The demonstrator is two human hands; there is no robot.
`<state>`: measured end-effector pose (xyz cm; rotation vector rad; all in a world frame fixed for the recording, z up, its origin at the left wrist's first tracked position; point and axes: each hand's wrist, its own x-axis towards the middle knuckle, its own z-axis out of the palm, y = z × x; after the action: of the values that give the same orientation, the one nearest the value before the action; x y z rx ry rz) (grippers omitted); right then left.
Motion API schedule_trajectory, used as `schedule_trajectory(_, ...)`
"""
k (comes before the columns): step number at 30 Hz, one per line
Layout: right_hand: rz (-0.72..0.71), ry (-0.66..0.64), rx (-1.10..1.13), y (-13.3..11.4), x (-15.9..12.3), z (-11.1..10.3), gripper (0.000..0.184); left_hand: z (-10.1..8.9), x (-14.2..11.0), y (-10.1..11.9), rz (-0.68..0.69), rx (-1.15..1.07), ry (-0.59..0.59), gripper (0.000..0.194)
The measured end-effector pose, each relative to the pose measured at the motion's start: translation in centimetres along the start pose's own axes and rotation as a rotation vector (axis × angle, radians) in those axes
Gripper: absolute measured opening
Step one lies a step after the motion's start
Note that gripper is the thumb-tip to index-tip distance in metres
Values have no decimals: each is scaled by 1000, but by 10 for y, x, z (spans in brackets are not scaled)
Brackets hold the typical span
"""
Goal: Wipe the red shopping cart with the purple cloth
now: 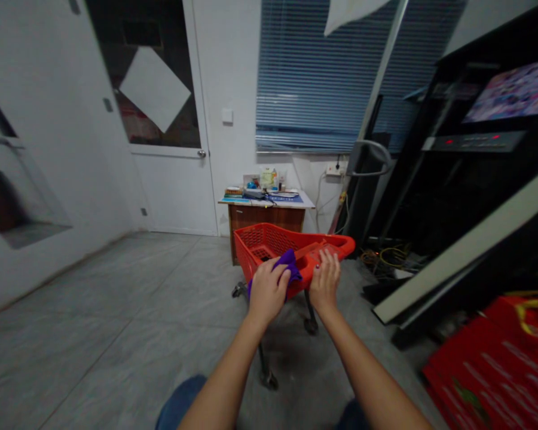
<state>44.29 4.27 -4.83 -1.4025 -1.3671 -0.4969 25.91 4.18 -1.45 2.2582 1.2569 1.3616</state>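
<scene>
One red cart (275, 240) just ahead of both grips. Left hand (268, 286) clenched on purple cloth (290, 264), nearer the basket, which opens ahead-left; right hand (325, 283) unclenched, fingers on the near end, slanting away right.

Utility or storage room, exact kind unclear: bare grey floor (116, 334), plain white walls, window blinds (309, 77), small cluttered desk (266, 206), red shopping cart (273, 242), loose cables (388, 257), lit screen (513, 89) in dark rack, red boxes (497, 364).
</scene>
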Motion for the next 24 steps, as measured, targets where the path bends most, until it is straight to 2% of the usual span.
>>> schedule_trajectory(1,-2,-18,-27,1,2,-3,50,-2,-2,2,27,-3,-15,37)
schedule_trajectory(3,-14,-91,-94,7,9,-11,48,-6,1,-7,18,-39,-25,38)
schedule_trajectory(6,-41,-181,-165,19,19,-20,46,-5,19,-42,-99,-106,-22,37)
schedule_trajectory(9,-27,-147,-158,23,22,-18,50,-3,39,-70,-193,-117,-8,35)
schedule_trajectory(11,7,-104,-123,20,19,-13,52,-3,45,-74,-220,-95,-8,35)
schedule_trajectory(14,53,-65,-94,11,12,-4,53,-4,36,-54,-216,-11,3,35)
schedule_trajectory(20,56,-32,-101,-9,3,-1,53,-4,-5,26,-9,234,119,31)
schedule_trajectory(22,20,-64,-130,-10,2,-5,50,-8,-10,37,-2,285,150,29)
schedule_trajectory(24,-45,-127,-167,-4,5,-13,48,-16,-11,30,-9,301,146,30)
